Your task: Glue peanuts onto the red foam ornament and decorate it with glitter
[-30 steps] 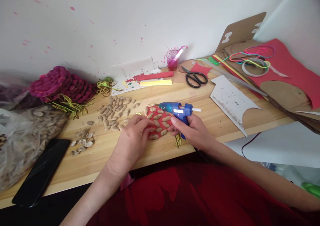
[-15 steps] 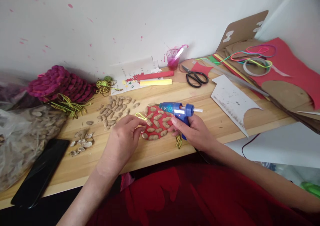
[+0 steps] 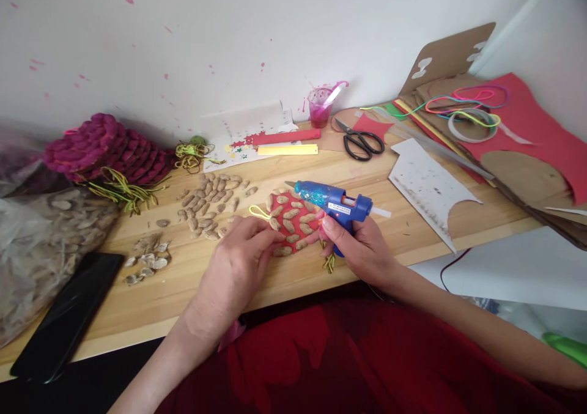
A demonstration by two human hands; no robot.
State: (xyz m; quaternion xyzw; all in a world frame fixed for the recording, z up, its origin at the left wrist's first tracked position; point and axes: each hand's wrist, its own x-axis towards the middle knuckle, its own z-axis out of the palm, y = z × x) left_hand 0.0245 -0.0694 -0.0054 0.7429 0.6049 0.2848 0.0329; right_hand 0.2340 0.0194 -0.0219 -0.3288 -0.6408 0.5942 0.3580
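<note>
A red felt piece (image 3: 293,219) covered with glued peanut shells lies on the wooden table (image 3: 284,273), a yellow loop (image 3: 257,212) at its left end. My left hand (image 3: 238,267) rests on the piece's left edge, fingers bent and pressing it down near the loop. My right hand (image 3: 362,246) grips a blue hot glue gun (image 3: 332,203), whose nozzle points left over the top of the piece. A pile of peanut shells (image 3: 211,200) lies just behind and left of the piece.
A black phone (image 3: 64,319) lies at the front left beside a plastic bag of shells (image 3: 32,249). Purple woven pieces (image 3: 101,151), scissors (image 3: 360,142), a pink cup (image 3: 320,108), paper strips, cardboard, red felt (image 3: 536,126) and coloured cords (image 3: 468,105) lie behind.
My left hand slid back onto the piece's left edge after pulling away. The glue gun tilted, with its nozzle now higher and further left over the piece.
</note>
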